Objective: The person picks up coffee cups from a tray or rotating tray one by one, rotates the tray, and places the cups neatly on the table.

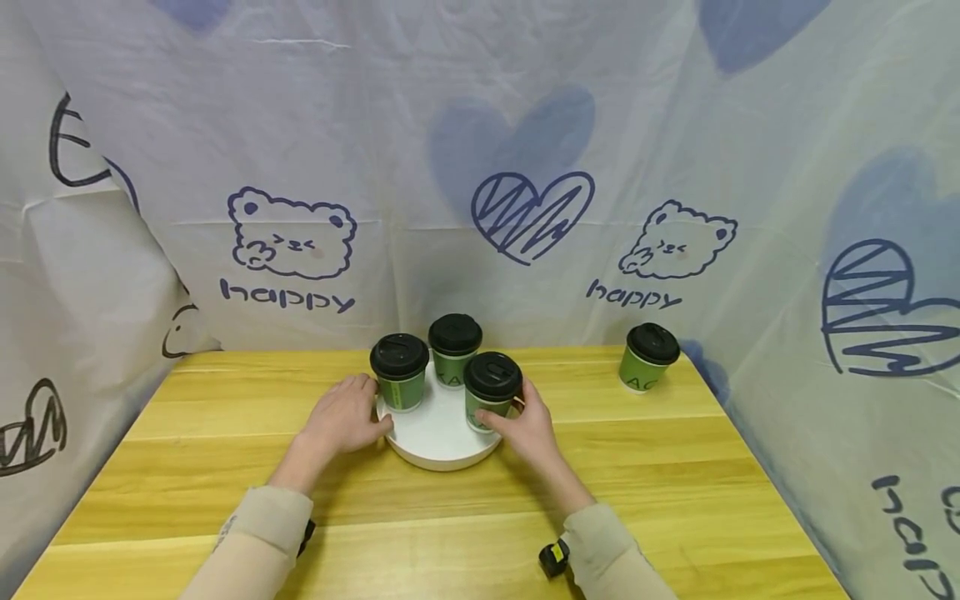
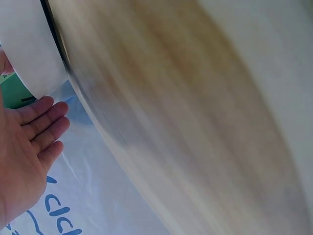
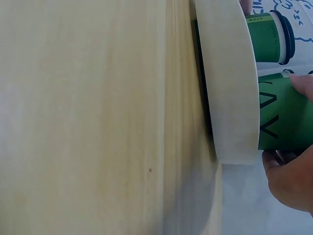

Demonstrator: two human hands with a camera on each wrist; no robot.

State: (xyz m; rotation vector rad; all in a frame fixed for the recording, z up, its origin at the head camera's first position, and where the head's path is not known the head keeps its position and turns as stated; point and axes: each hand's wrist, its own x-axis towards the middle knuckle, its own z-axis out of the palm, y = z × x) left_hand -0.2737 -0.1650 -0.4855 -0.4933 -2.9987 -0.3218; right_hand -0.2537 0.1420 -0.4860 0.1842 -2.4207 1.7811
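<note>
A round white turntable-like stand (image 1: 435,439) bears three green paper cups with black lids. My right hand (image 1: 531,427) grips the front-right cup (image 1: 492,390), its thumb on the near side and fingers round the right. In the right wrist view, this green cup (image 3: 283,115) stands at the stand's rim. My left hand (image 1: 347,414) lies at the stand's left edge beside the left cup (image 1: 401,372), holding nothing. From the left wrist view, the fingers (image 2: 49,128) look nearly straight, close to the stand's side. At the back stands the third cup (image 1: 453,348).
A fourth such cup (image 1: 648,357) stands alone at the table's back right. The yellow wood-grain table (image 1: 420,542) meets a white printed curtain (image 1: 405,150) at the back and sides.
</note>
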